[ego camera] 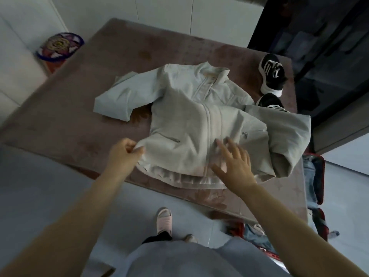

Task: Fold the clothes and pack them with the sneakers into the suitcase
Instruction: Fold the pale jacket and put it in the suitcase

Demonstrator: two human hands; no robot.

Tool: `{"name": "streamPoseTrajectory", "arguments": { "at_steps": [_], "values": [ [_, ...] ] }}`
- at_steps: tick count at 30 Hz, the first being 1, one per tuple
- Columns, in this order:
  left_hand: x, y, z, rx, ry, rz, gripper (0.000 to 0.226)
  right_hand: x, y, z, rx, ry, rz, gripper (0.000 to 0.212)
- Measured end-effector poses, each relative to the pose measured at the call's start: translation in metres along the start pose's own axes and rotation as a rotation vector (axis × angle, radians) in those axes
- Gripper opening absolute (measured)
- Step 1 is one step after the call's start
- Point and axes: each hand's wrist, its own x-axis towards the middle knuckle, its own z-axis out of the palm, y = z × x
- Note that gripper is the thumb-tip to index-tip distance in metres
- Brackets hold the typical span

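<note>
Jacket (pixel 191 124) on table (pixel 60 126), left hand (pixel 123 154) pinching hem, right hand (pixel 235 164) flat on front.

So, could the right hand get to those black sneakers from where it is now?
Probably yes, with a stretch. The right hand lies open on the jacket, holding nothing, and the sneakers sit at the far right of the table; only the sleeve lies between.

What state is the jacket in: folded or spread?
Spread: the jacket lies front up on the table, with both sleeves out to the sides.
</note>
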Motion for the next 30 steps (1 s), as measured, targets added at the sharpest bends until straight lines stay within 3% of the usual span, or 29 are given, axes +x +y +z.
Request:
{"name": "streamPoseTrajectory", "arguments": {
  "at_steps": [2,4,8,10,13,15,17,21,25,28,30],
  "values": [
    [0.001,-0.022,-0.028,0.036,0.096,-0.047,0.016,0.002,-0.009,0.012,-0.038,-0.198,-0.087,0.067],
    [0.003,-0.049,-0.047,0.066,0.141,-0.102,0.012,0.0,-0.015,0.019,-0.009,-0.268,-0.17,0.058],
    [0.007,-0.075,-0.059,0.154,0.1,-0.124,0.006,-0.007,-0.003,0.02,0.039,0.034,-0.117,0.052],
    [0.009,-0.071,-0.055,0.159,0.118,-0.086,0.006,-0.015,0.01,0.015,-0.028,-0.06,0.006,0.064],
    [0.021,-0.053,-0.045,0.21,0.145,-0.074,0.047,-0.033,0.033,0.025,-0.205,-0.304,-0.003,0.08],
    [0.037,-0.041,-0.038,0.241,0.121,-0.023,0.056,-0.042,0.041,0.037,-0.31,-0.367,-0.054,0.093],
    [0.057,-0.03,-0.033,0.273,0.089,0.033,0.061,-0.047,0.047,0.041,-0.331,-0.298,-0.101,0.09],
    [0.105,-0.018,-0.036,0.313,0.157,0.082,0.076,-0.056,0.051,0.028,-0.213,-0.362,-0.074,0.076],
    [0.151,-0.016,-0.043,0.036,0.202,-0.102,0.084,-0.061,0.052,0.017,-0.155,-0.274,-0.106,0.048],
    [0.185,-0.022,-0.05,-0.276,0.227,-0.305,0.075,-0.048,0.044,0.02,-0.245,-0.17,0.018,0.049],
    [0.202,-0.028,-0.055,-0.497,0.148,-0.408,0.061,-0.039,0.038,0.029,-0.172,-0.139,0.119,0.049]
  ]
}}
